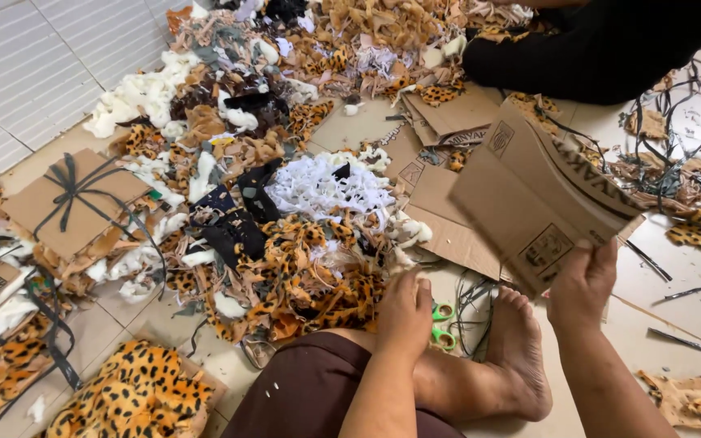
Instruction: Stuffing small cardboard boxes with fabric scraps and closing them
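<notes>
Gripping a folded cardboard piece (529,203), right hand (582,280) pinches its lower corner; the sheet's long axis runs up-left from that hand. Left hand (403,312) curled loosely, empty as far as visible, resting on leopard-print scraps (302,276). Green scissors (442,324) lie just right of it, nearer the left hand.

Brown cardboard sheet (529,203); bright green scissors (443,324); fabric scraps (302,268) in orange-and-black leopard print — white scraps (326,186) and black ones among them — over beige floor tiles (691,300).
</notes>
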